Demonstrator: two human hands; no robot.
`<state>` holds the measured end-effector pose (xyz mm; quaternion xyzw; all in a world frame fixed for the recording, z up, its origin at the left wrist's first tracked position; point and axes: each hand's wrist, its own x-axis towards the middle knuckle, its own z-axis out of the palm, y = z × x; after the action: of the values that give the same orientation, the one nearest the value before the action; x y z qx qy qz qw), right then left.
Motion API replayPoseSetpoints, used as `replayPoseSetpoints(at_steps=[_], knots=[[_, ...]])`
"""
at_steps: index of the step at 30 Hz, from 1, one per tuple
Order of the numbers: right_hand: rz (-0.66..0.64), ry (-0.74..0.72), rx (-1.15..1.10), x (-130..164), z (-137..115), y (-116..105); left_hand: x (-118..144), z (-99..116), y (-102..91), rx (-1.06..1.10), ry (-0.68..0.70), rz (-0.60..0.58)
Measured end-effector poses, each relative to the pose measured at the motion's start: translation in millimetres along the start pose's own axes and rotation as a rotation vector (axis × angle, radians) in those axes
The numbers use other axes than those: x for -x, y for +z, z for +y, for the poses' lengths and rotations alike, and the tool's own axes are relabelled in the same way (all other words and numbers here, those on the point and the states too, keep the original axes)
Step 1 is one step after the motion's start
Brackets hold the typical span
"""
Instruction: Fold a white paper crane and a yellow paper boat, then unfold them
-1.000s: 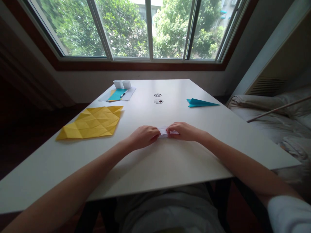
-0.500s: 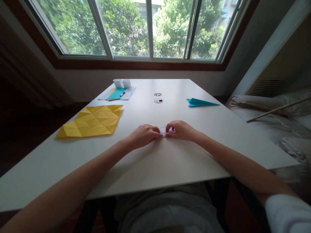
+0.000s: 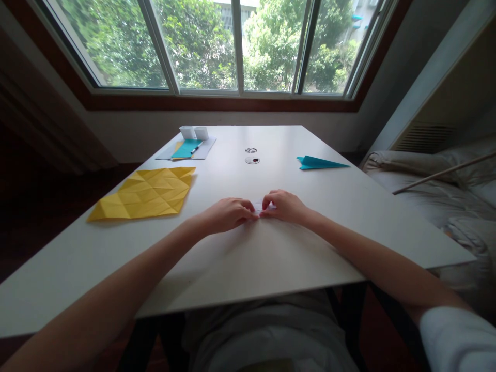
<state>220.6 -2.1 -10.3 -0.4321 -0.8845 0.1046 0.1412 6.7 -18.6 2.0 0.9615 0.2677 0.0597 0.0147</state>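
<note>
A small piece of white folded paper [image 3: 258,206] lies between my hands near the middle of the white table [image 3: 263,258]. My left hand [image 3: 231,214] pinches its left side, thumb and fingers close together. On the right side, my right hand [image 3: 284,205] grips the same paper with bent fingers and thumb. The two sets of fingertips almost meet. Much of the paper is hidden behind the fingers, so its folds are hard to make out.
Left of my hands lies a creased yellow sheet [image 3: 149,194]. A folded teal paper [image 3: 320,163] rests at the right. Behind are two round stickers or discs [image 3: 252,160]. Two white paper boxes [image 3: 194,132], a teal sheet [image 3: 186,148] and a pen [image 3: 197,148] sit far left.
My right hand has shifted slightly left along the white paper, closer to my left hand. Both hands keep their grip, and the other papers stay where they were.
</note>
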Motion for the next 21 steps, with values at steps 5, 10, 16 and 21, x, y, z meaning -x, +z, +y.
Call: replayPoseSetpoints(at_steps=[5, 10, 16, 21], knots=[[-0.046, 0.009, 0.002, -1, 12, -5, 2, -1, -4.3, 0.036, -0.025, -0.048], [-0.087, -0.015, -0.027, 1, 28, -7, 7, -6, -7.7, 0.068, -0.049, -0.093], [-0.134, -0.058, -0.089, 0, 38, -9, 10, -5, -13.1, 0.094, -0.117, -0.13], [-0.202, -0.076, -0.141, 0, 43, -16, 10, -2, -20.3, 0.111, -0.16, -0.171]])
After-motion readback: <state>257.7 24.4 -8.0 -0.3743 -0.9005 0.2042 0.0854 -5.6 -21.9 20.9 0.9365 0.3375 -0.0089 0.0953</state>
